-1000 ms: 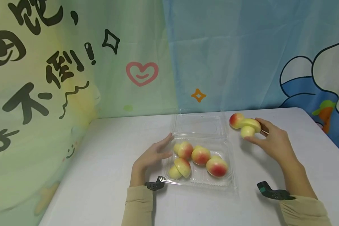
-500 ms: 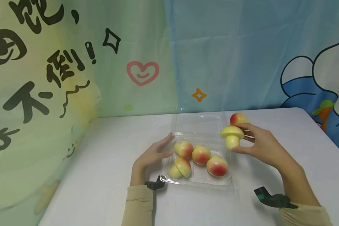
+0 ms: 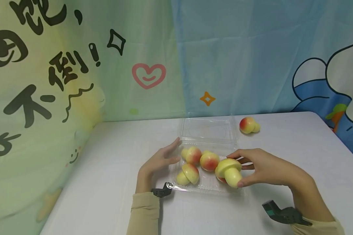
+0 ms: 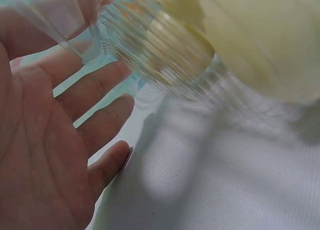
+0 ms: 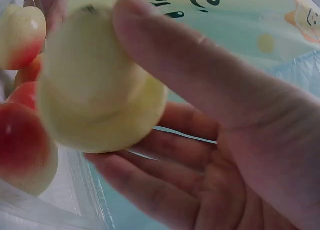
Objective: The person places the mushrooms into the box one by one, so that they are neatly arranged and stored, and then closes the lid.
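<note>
My right hand (image 3: 267, 168) pinches a yellow toy mushroom (image 3: 230, 172) between thumb and fingers, over the right side of a clear plastic clamshell box (image 3: 206, 188). Its pale stem points toward me in the right wrist view, where the thumb presses on the mushroom (image 5: 95, 74). Inside the box lie several red-and-yellow toy mushrooms (image 3: 209, 161); the held one partly hides the rightmost. My left hand (image 3: 157, 163) rests at the box's left side, fingers extended. In the left wrist view that hand (image 4: 55, 125) has its upper fingers against the clear plastic wall (image 4: 145, 49).
Another red-and-yellow toy mushroom (image 3: 248, 125) lies on the white table (image 3: 120, 156) at the back right. The box's open lid (image 3: 207, 129) lies back toward the printed curtain (image 3: 238, 58) behind the table.
My right hand has carried the yellow mushroom left and toward me, from beside the back-right mushroom to over the box. The left hand stays in place.
</note>
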`<action>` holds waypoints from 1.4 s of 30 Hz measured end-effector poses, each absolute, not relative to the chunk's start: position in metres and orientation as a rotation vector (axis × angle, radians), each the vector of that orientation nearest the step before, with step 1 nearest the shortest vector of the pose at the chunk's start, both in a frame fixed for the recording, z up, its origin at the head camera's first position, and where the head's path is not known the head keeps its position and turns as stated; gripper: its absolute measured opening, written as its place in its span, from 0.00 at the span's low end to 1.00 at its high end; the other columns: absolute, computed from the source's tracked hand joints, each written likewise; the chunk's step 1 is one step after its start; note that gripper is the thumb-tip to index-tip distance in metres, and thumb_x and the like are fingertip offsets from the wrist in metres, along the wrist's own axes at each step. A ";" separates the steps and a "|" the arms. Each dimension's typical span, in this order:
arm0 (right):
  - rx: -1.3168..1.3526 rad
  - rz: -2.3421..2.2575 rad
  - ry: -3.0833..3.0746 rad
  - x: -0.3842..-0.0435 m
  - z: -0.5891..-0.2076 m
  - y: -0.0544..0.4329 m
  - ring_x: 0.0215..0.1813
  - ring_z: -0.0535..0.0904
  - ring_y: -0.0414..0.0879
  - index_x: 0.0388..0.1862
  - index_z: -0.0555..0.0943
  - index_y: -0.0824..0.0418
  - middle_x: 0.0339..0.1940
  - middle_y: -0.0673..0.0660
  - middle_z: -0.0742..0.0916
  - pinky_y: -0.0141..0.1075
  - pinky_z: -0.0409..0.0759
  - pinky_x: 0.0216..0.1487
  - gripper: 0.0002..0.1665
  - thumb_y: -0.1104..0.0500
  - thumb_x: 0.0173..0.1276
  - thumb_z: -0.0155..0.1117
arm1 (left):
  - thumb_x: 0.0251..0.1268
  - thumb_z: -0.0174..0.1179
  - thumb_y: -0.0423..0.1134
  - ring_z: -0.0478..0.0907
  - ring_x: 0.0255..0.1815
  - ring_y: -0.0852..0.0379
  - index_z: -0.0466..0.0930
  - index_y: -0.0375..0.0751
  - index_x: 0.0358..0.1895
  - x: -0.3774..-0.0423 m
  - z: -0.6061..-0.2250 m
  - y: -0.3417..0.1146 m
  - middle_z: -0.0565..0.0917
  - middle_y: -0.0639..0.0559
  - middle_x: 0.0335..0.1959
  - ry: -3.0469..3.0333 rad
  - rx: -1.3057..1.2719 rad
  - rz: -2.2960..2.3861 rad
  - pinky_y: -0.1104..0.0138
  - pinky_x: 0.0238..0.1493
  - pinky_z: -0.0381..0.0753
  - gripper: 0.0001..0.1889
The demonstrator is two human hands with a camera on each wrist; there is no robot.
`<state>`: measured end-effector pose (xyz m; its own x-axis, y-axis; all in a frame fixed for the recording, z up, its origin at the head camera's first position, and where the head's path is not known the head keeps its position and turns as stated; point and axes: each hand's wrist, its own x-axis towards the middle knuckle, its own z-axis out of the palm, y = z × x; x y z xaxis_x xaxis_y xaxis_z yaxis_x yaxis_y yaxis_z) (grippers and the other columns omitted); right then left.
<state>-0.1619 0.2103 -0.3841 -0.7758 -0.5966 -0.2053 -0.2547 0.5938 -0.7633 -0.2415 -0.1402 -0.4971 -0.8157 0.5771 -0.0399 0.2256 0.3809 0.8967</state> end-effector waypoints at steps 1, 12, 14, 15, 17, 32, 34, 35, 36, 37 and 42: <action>-0.675 -1.028 2.354 -0.161 -0.384 0.210 0.59 0.77 0.53 0.59 0.73 0.55 0.57 0.51 0.80 0.47 0.80 0.56 0.39 0.44 0.50 0.75 | 0.66 0.58 0.43 0.46 0.77 0.62 0.47 0.57 0.76 -0.242 -0.497 -0.140 0.59 0.61 0.74 2.297 0.701 1.408 0.57 0.78 0.44 0.39; -0.665 -0.960 2.328 -0.161 -0.388 0.206 0.58 0.77 0.51 0.55 0.74 0.55 0.56 0.51 0.80 0.44 0.80 0.56 0.37 0.43 0.49 0.76 | 0.67 0.56 0.39 0.45 0.78 0.53 0.45 0.42 0.76 -0.228 -0.464 -0.137 0.58 0.47 0.75 2.277 0.727 1.377 0.54 0.77 0.44 0.39; -0.670 -0.950 2.352 -0.160 -0.388 0.205 0.58 0.77 0.52 0.55 0.74 0.55 0.55 0.51 0.80 0.44 0.80 0.56 0.37 0.42 0.48 0.76 | 0.67 0.56 0.39 0.45 0.78 0.53 0.45 0.42 0.76 -0.227 -0.463 -0.137 0.58 0.47 0.75 2.270 0.722 1.390 0.53 0.77 0.44 0.39; -0.671 -0.945 2.366 -0.159 -0.388 0.204 0.58 0.77 0.52 0.54 0.74 0.55 0.55 0.51 0.80 0.44 0.80 0.56 0.37 0.42 0.48 0.76 | 0.67 0.57 0.39 0.45 0.78 0.53 0.45 0.42 0.76 -0.227 -0.464 -0.137 0.58 0.47 0.75 2.266 0.721 1.398 0.53 0.77 0.44 0.39; -0.661 -0.929 2.393 -0.159 -0.387 0.202 0.58 0.77 0.52 0.54 0.74 0.55 0.55 0.51 0.80 0.44 0.80 0.56 0.37 0.42 0.48 0.76 | 0.67 0.57 0.40 0.45 0.78 0.55 0.45 0.43 0.76 -0.227 -0.463 -0.137 0.58 0.47 0.75 2.267 0.716 1.389 0.54 0.77 0.43 0.39; -0.807 -0.791 2.618 -0.154 -0.395 0.179 0.41 0.76 0.38 0.51 0.77 0.54 0.42 0.43 0.79 0.31 0.79 0.42 0.36 0.41 0.45 0.77 | 0.67 0.57 0.41 0.44 0.78 0.57 0.45 0.45 0.76 -0.226 -0.460 -0.136 0.58 0.51 0.75 2.258 0.676 1.385 0.55 0.78 0.43 0.39; -0.806 -0.757 2.641 -0.155 -0.397 0.175 0.39 0.74 0.38 0.51 0.77 0.54 0.40 0.42 0.79 0.30 0.78 0.41 0.36 0.41 0.44 0.78 | 0.67 0.57 0.41 0.44 0.78 0.56 0.45 0.44 0.76 -0.226 -0.460 -0.136 0.58 0.51 0.75 2.260 0.682 1.384 0.54 0.78 0.43 0.39; -0.803 -0.739 2.653 -0.156 -0.398 0.174 0.39 0.74 0.39 0.51 0.78 0.53 0.39 0.42 0.79 0.30 0.78 0.41 0.37 0.41 0.43 0.78 | 0.67 0.57 0.40 0.44 0.78 0.56 0.45 0.43 0.76 -0.226 -0.459 -0.136 0.58 0.50 0.75 2.260 0.686 1.382 0.54 0.78 0.43 0.39; -0.800 -0.725 2.664 -0.156 -0.398 0.172 0.39 0.74 0.39 0.50 0.78 0.53 0.39 0.41 0.79 0.30 0.78 0.41 0.36 0.41 0.43 0.78 | 0.67 0.57 0.40 0.44 0.78 0.56 0.45 0.43 0.76 -0.226 -0.459 -0.136 0.58 0.50 0.75 2.262 0.690 1.379 0.54 0.77 0.43 0.39; -0.803 -0.710 2.678 -0.157 -0.400 0.171 0.39 0.73 0.39 0.50 0.78 0.53 0.38 0.40 0.79 0.30 0.77 0.41 0.36 0.41 0.42 0.79 | 0.67 0.57 0.40 0.44 0.78 0.55 0.45 0.43 0.76 -0.225 -0.459 -0.136 0.58 0.50 0.75 2.264 0.692 1.375 0.54 0.77 0.43 0.39; -0.856 -0.698 2.708 -0.159 -0.406 0.165 0.38 0.73 0.39 0.50 0.79 0.53 0.36 0.39 0.79 0.29 0.76 0.40 0.36 0.45 0.40 0.81 | 0.67 0.56 0.40 0.44 0.78 0.55 0.45 0.42 0.76 -0.225 -0.457 -0.136 0.57 0.50 0.75 2.276 0.693 1.356 0.54 0.77 0.43 0.39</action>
<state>-0.1590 0.1649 -0.4057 -0.8072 -0.5871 -0.0613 -0.4843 0.7182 -0.4996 -0.2251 -0.1357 -0.4573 -0.7970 0.5978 -0.0856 0.2094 0.4065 0.8894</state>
